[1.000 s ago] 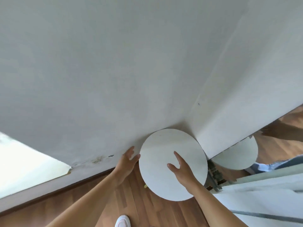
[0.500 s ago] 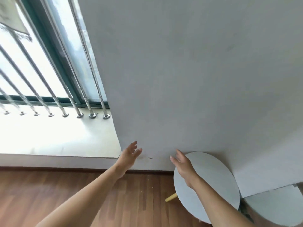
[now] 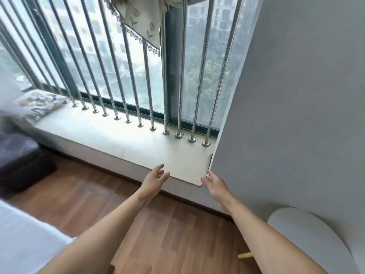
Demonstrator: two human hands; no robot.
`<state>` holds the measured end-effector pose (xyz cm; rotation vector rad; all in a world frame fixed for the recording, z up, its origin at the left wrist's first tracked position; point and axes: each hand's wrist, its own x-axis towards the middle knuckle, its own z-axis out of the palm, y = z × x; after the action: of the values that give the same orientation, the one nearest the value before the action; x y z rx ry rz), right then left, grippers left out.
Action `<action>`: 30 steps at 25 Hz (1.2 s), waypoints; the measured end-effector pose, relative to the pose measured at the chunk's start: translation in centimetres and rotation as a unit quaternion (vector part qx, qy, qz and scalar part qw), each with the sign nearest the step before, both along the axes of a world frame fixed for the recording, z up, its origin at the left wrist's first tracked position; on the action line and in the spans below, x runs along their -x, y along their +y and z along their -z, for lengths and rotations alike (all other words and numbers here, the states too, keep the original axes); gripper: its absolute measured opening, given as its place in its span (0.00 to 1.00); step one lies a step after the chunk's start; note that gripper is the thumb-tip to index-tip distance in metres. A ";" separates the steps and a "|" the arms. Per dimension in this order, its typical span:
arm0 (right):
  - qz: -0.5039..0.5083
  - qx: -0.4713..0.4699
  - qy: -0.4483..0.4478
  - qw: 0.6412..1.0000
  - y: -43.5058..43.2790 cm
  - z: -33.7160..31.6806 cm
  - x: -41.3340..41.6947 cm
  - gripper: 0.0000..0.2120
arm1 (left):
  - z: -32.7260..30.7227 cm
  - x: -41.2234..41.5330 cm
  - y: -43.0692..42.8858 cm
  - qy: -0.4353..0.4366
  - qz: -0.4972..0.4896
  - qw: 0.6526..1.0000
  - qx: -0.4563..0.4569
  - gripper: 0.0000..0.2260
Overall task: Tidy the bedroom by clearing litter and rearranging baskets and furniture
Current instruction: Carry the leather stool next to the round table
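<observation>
A small round white table (image 3: 314, 232) stands against the grey wall at the lower right, with one pale wooden leg (image 3: 245, 255) showing under it. My left hand (image 3: 155, 179) is held out in front of the window sill, fingers relaxed and holding nothing. My right hand (image 3: 214, 184) hovers near the sill's right corner, fingers loosely spread, also empty. Neither hand touches the table.
A pale window sill (image 3: 122, 139) runs under a barred window (image 3: 138, 66). A patterned cushion (image 3: 39, 103) lies on the sill's left end. A dark pouf (image 3: 21, 161) sits on the wood floor (image 3: 138, 224) at left. A white bed edge (image 3: 25, 240) fills the lower left corner.
My view has swung left from the corner to the window. Both hands have come off the round table, which now lies at the lower right.
</observation>
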<state>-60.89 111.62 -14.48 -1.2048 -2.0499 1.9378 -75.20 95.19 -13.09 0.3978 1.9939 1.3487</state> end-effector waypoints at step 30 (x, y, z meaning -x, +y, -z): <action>-0.348 0.035 0.001 0.937 -11.7 0.6 50.2 0.26 | 1.6 33.4 -18.9 -0.040 -0.412 0.910 -0.037 0.24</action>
<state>-111.11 99.88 -15.07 -0.4921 -2.6738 2.2691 -108.57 76.29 -14.71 -0.5383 2.1233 1.8908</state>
